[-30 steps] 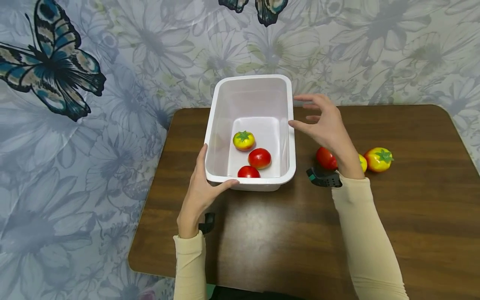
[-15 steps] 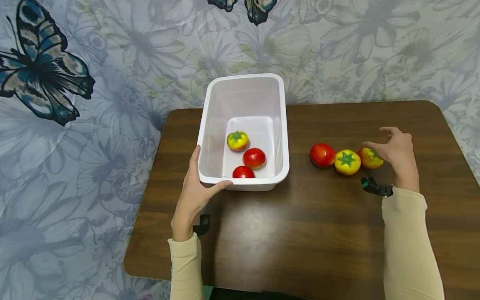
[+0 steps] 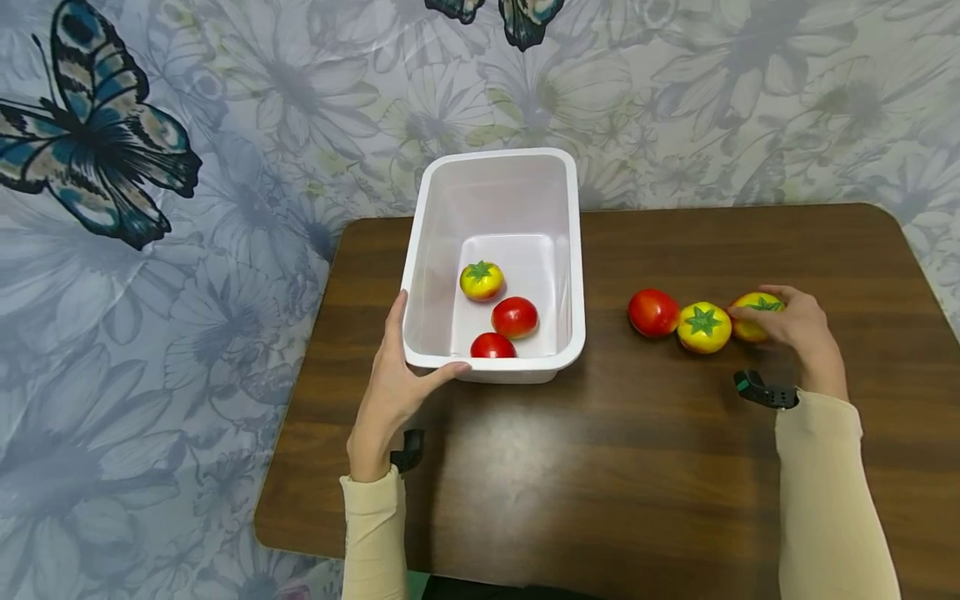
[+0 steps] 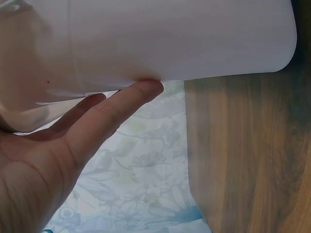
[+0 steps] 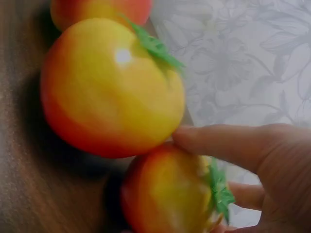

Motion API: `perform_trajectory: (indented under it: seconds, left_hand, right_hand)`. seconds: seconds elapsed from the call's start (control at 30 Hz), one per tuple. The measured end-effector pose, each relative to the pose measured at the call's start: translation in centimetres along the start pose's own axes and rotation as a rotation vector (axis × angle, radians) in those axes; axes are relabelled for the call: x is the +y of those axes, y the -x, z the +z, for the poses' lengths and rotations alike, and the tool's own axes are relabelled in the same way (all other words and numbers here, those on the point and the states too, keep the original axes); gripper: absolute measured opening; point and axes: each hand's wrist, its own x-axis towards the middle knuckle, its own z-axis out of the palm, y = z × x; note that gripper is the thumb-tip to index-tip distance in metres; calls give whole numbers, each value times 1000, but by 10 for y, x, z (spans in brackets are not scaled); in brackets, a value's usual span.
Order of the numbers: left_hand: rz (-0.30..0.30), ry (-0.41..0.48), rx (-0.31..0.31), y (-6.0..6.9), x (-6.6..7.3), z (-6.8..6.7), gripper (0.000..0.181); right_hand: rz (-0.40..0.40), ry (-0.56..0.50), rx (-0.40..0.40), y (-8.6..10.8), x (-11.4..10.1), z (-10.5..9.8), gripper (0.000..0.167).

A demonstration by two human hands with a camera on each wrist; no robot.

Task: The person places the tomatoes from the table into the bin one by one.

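Floral backdrop (image 3: 675,100), brown table (image 3: 600,483). White tub (image 3: 502,192) toward 11 o'clock on it, left hand (image 3: 386,400) spread wide against its 7 o'clock corner; right hand (image 3: 801,327) pinches the end yellow-red tomato (image 3: 756,301), out at the tub's 3 o'clock.

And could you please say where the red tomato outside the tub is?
In the head view, the red tomato sits on the table right of the white tub, left of a yellow tomato.
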Motion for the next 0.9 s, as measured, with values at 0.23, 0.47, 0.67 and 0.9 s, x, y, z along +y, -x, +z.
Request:
perform_trajectory:
  seconds: [0.23,0.47,0.67,0.9]
  left_hand:
    - [4,14,2,-2,0,2,121]
    - [7,15,-5,-3,-1,3,121]
    - [14,3,-1,-2,-1,2,121]
    - [11,6,4,-1,0,2,121]
  right_hand:
    - [9,-126,28,0,3,3,87]
    - [14,-168,49,2,5,4,86]
    - [-86,-45,254,12,-6,14,77]
    - [-184,-49,385,33,-77,13,73]
